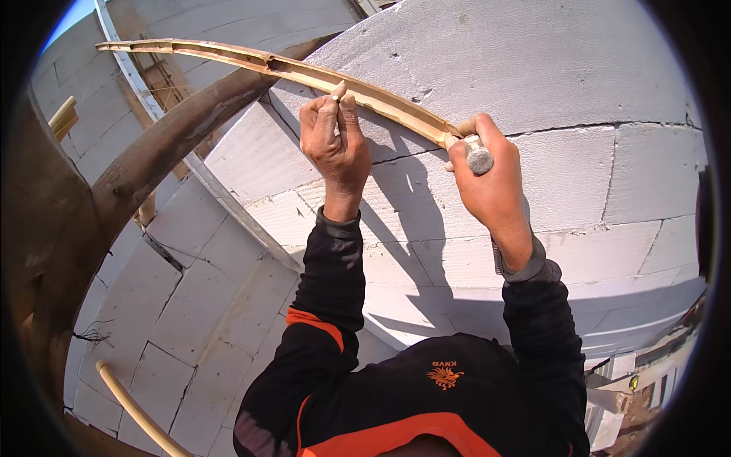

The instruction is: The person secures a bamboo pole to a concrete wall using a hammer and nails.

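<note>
A long split bamboo strip [324, 78], its hollow inner side showing, slants across a white block wall. Its near end runs into the closed fingers of my right hand [491, 179]. The same hand has a hammer [479, 158] in it; only the round grey head shows clearly, and the handle is hidden. My left hand [339, 148] is raised just below the strip's middle, thumb and fingers pinched. Something tiny with a pale tip sits in that pinch, too small to name.
A thick brown curved pole [183, 114] crosses at the left, in front of a straight metal bar [236, 209]. White block wall [548, 68] rises close before me. At lower left a bamboo pole [137, 411] sticks out near some thin dark wire [93, 335].
</note>
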